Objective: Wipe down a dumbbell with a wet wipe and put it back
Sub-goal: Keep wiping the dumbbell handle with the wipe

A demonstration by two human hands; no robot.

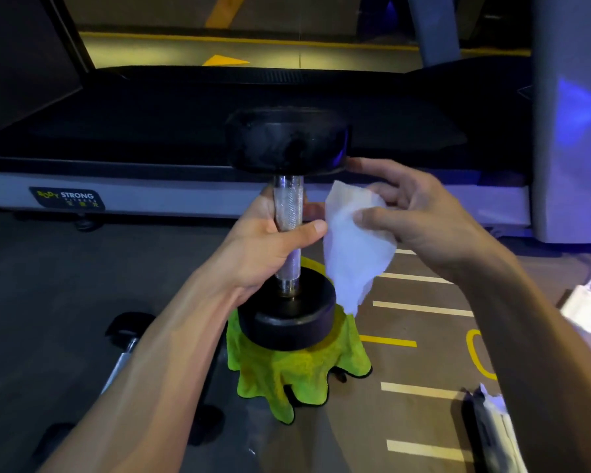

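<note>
**Dumbbell upright, wipe held beside the handle**

I see the dumbbell (289, 230) standing on end at the centre of my view, its lower head resting on a bright green cloth (297, 367) draped over something on the floor. The left hand (273, 247) has its grip clamped around the knurled metal handle, thumb across the front, just below the upper head. At 3 o'clock from the handle, the right hand (420, 216) has its grip pinched together on a white wet wipe (352, 250), thumb pressing it against the fingers; the wipe hangs down beside the handle and reaches the edge of the lower head. The index finger of that hand points toward the underside of the upper head; I cannot tell whether it touches.

A treadmill (219, 199) runs across the view at 12 o'clock. A second dumbbell (123, 356) lies on the floor at 8 o'clock, partly hidden by the left forearm. A white charger (584, 307) lies at 3 o'clock, and a wipe packet (492, 425) at 5 o'clock.
</note>
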